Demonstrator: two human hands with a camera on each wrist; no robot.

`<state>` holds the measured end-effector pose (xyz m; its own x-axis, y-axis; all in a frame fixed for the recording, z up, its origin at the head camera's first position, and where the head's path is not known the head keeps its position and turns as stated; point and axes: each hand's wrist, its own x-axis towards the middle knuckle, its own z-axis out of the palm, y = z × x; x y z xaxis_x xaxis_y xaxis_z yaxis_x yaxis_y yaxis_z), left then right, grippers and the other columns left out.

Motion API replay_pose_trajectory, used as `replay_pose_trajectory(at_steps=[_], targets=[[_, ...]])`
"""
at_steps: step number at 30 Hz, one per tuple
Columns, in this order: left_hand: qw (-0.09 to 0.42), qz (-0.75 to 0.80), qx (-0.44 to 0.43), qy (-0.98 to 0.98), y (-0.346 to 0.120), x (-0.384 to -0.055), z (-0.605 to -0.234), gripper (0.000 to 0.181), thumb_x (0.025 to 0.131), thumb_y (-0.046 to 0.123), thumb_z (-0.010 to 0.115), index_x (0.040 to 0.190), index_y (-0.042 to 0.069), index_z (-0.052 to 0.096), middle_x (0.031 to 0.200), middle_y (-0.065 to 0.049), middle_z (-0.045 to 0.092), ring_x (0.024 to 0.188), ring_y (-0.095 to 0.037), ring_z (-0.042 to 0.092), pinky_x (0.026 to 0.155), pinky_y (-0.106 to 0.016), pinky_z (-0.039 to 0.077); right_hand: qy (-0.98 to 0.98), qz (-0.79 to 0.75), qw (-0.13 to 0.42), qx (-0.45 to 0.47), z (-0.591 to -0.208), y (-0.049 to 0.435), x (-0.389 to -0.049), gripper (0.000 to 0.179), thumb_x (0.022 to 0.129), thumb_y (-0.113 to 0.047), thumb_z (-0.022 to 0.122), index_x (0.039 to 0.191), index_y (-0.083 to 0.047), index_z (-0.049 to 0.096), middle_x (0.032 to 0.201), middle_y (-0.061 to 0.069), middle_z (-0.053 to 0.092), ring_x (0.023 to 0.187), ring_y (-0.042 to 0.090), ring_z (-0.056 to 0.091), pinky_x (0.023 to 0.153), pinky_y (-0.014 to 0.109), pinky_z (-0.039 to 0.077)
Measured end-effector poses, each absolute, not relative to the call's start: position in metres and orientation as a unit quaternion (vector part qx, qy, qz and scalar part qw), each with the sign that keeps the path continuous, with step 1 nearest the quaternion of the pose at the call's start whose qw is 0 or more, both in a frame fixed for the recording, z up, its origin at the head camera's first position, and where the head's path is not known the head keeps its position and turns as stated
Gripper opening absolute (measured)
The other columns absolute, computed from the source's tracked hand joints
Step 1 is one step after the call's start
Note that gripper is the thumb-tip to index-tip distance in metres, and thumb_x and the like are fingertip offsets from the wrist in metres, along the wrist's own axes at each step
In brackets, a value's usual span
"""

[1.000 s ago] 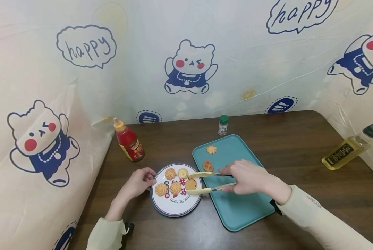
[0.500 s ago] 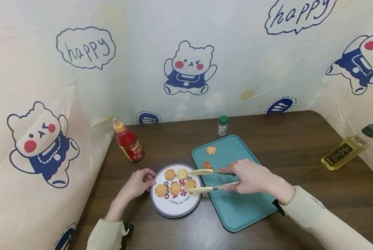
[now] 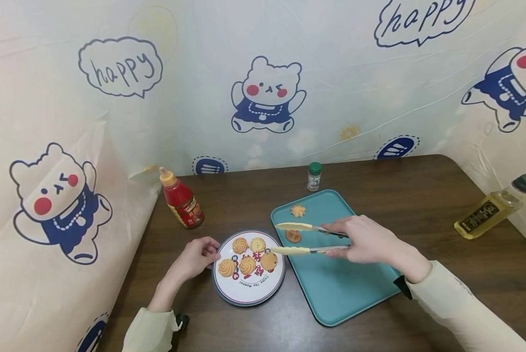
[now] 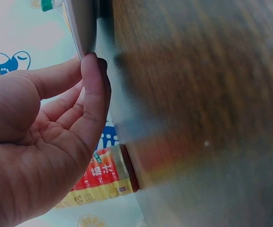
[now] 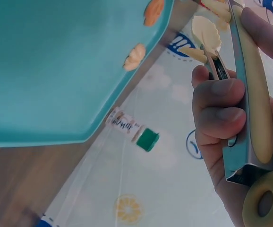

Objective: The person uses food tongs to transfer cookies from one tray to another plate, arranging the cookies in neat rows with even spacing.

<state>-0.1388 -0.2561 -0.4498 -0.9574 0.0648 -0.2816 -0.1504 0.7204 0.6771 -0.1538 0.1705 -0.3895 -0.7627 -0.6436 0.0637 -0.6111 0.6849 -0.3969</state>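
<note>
My left hand (image 3: 196,257) pinches the left rim of a round white plate (image 3: 233,289) between thumb and fingers; the left wrist view shows the plate's edge (image 4: 83,28) at the fingertips. Several round cookies (image 3: 247,265) lie on the plate, some swirled. My right hand (image 3: 368,239) grips metal tongs (image 3: 298,251) with cream-coloured tips. The tongs are spread and hold nothing. Their tips straddle a pretzel-shaped cookie (image 3: 293,236) on the teal tray (image 3: 333,293), the lower tip reaching over the plate's right edge. Behind it on the tray lies a flower-shaped cookie (image 3: 298,210).
A red sauce bottle (image 3: 183,205) with a yellow cap stands behind the plate at left. A small green-capped shaker (image 3: 314,177) stands behind the tray. At the far right is an oil bottle (image 3: 487,210). A printed cloth (image 3: 333,88) hangs behind the wooden table (image 3: 412,195).
The right hand and tongs have moved away from the plate, back and to the right over the tray. A round cookie is left on the plate's right side. The left hand has stayed put.
</note>
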Motion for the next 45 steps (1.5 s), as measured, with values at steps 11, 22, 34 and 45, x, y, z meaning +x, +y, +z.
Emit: replay_pose_trajectory(at_steps=[11,22,34,45], targets=[[0.141,0.375,-0.024,0.916,-0.256,-0.141,-0.452,0.028,0.088,0.005,0.075,0.115,0.003,0.065,0.088,-0.007,0.061,0.075,-0.020,0.060,0.068,-0.031,0.059,0.924,-0.212,0.034,-0.318,-0.403,0.190,-0.162,0.063,0.084,-0.043,0.079,0.131,-0.003,0.064,0.123,0.015,0.067,0.087,0.016,0.067,0.066,0.029,0.051],[0.137,0.374,-0.026,0.917,-0.255,-0.140,-0.452,0.029,0.087,0.005,0.076,0.114,0.005,0.066,0.088,-0.006,0.061,0.074,-0.020,0.060,0.069,-0.030,0.059,0.925,-0.220,0.032,-0.307,-0.422,0.201,-0.167,0.065,0.084,-0.045,0.079,0.130,-0.001,0.065,0.124,0.017,0.067,0.105,0.028,0.068,0.080,0.045,0.057],[0.137,0.377,-0.022,0.916,-0.255,-0.139,-0.452,0.028,0.087,0.006,0.076,0.114,0.004,0.066,0.088,-0.006,0.061,0.074,-0.020,0.060,0.068,-0.030,0.059,0.927,-0.222,0.051,-0.297,-0.437,0.204,-0.168,0.066,0.085,-0.047,0.077,0.130,-0.001,0.064,0.123,0.014,0.067,0.107,0.027,0.067,0.085,0.047,0.056],[0.140,0.375,-0.020,0.916,-0.255,-0.137,-0.449,0.028,0.088,0.005,0.076,0.114,0.003,0.065,0.088,-0.007,0.061,0.074,-0.019,0.060,0.069,-0.031,0.059,0.926,-0.230,0.054,-0.296,-0.438,0.203,-0.166,0.061,0.087,-0.043,0.076,0.129,-0.001,0.065,0.122,0.015,0.068,0.097,0.017,0.067,0.079,0.041,0.057]])
